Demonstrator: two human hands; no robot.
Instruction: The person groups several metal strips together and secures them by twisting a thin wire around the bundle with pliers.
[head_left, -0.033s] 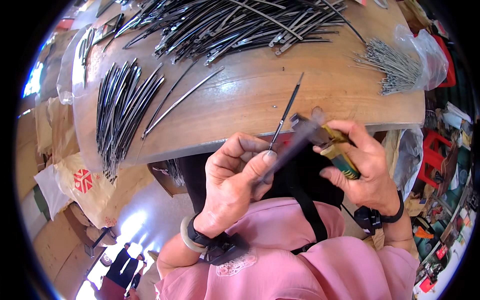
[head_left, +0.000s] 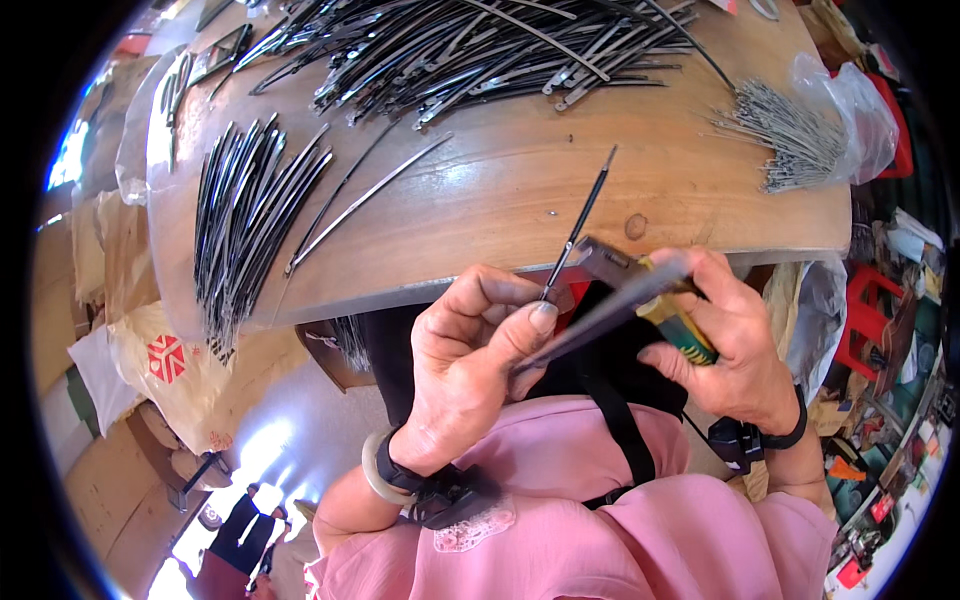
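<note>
My left hand [head_left: 465,350] pinches a slim black strip [head_left: 582,222] between thumb and forefinger; its thin end points up over the table's near edge. A second, wider dark strip [head_left: 610,322], smeared by motion, runs from the same hand up to the right, passing in front of the pliers. In my right hand [head_left: 740,335] are pliers with yellow-and-green handles [head_left: 682,335], fingers wrapped round the grips. The dark head of the pliers [head_left: 606,260] lies close to the slim strip's lower part. Whether they touch, I cannot tell.
Beyond my hands is a wooden table [head_left: 470,215]. A large heap of black strips [head_left: 430,60] covers its far side, with a smaller bundle [head_left: 245,215] at left. Thin grey wires [head_left: 790,130] lie in a plastic bag at right. A red stool [head_left: 868,315] stands right of the table.
The free end of the blurred dark strip has swung to the right, toward my right hand's fingers. More of the pliers' head shows. My left hand has barely moved.
</note>
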